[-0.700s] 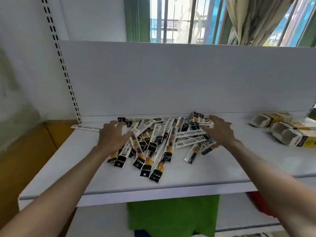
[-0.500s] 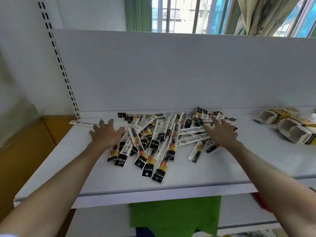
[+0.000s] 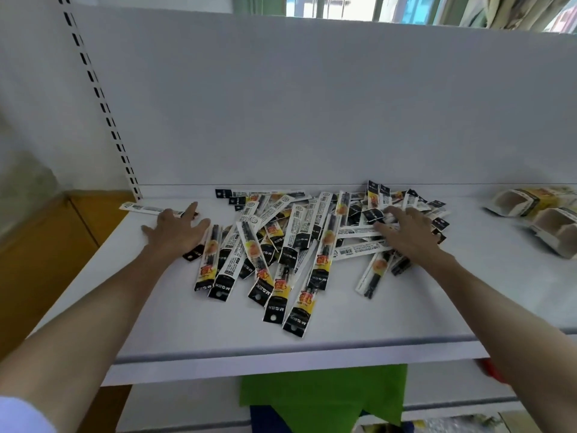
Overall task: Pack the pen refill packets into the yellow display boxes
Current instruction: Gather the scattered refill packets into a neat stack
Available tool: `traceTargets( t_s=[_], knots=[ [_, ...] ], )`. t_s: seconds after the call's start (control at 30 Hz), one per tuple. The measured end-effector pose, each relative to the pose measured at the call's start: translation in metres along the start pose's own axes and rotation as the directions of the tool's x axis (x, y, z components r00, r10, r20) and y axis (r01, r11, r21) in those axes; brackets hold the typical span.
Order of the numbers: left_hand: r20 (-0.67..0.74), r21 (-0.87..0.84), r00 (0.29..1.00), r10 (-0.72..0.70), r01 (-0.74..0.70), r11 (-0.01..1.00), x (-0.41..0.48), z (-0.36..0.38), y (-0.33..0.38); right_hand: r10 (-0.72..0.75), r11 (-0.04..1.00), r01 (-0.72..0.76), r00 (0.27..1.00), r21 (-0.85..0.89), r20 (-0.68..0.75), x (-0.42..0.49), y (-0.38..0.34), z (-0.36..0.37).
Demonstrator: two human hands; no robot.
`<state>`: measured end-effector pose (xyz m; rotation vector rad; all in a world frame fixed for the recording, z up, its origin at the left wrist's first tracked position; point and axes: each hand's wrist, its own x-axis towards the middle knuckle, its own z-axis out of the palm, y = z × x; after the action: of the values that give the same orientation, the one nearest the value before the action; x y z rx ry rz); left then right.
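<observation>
Refill packets [image 3: 281,245] sat in a loose heap mid-shelf [image 3: 343,320]. The yellow display boxes [image 3: 537,210] were well apart on the right, open ends facing this way, nothing in them afaict. Both hands were flat w/ fingers spread, pinching nothing: left hand [image 3: 176,231] on bare shelf at the heap's left edge, right hand [image 3: 406,232] on top of its right side. Prob bracketing the pile to rake it together for boxing. One stray packet [image 3: 140,208] lay by the left fingertips.

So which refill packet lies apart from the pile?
The white-backed packet at the far left edge of the shelf, beside the left hand; every other packet overlaps in the pile.
</observation>
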<state>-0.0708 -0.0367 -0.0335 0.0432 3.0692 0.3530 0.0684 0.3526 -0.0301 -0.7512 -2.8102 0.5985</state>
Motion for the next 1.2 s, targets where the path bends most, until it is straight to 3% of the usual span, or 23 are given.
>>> traceTargets(
  t_s=[0.13, 0.3, 0.47, 0.63, 0.7, 0.87, 1.1, 1.2],
  knots=[
    [-0.018, 0.043, 1.0, 0.014, -0.013, 0.999, 0.007, 0.003, -0.004, -0.056, 0.998, 0.057, 0.998, 0.029, -0.04, -0.008, 0.008, -0.003],
    [-0.171, -0.025, 0.984, 0.059, -0.064, 0.998, 0.007, 0.006, -0.012, -0.095, 0.992, 0.1, 0.994, 0.079, -0.061, -0.016, 0.015, -0.001],
    [-0.305, 0.057, 0.943, 0.13, -0.118, 0.991, -0.015, 0.0, -0.034, -0.119, 0.985, 0.126, 0.991, 0.12, -0.063, -0.021, 0.017, -0.006],
    [-0.337, -0.143, 0.924, 0.181, -0.24, 0.96, -0.057, -0.005, -0.032, -0.105, 0.978, 0.12, 0.99, 0.17, -0.095, -0.034, 0.011, -0.002],
    [-0.301, -0.244, 0.934, 0.191, -0.268, 0.932, -0.075, -0.001, -0.016, -0.139, 0.979, 0.151, 0.986, 0.134, -0.092, -0.04, 0.0, 0.003],
    [-0.016, -0.373, 0.972, 0.232, -0.222, 0.901, -0.113, 0.002, 0.043, -0.212, 0.972, 0.216, 0.976, 0.095, -0.053, -0.05, -0.029, 0.017],
    [0.127, -0.129, 0.945, 0.301, -0.285, 0.95, -0.129, 0.02, 0.099, -0.26, 0.958, 0.255, 0.965, 0.134, 0.023, -0.064, -0.069, 0.032],
    [0.147, -0.258, 0.933, 0.328, -0.284, 0.923, -0.117, 0.013, 0.089, -0.283, 0.938, 0.284, 0.959, 0.197, -0.034, -0.064, -0.066, 0.022]
  ],
)
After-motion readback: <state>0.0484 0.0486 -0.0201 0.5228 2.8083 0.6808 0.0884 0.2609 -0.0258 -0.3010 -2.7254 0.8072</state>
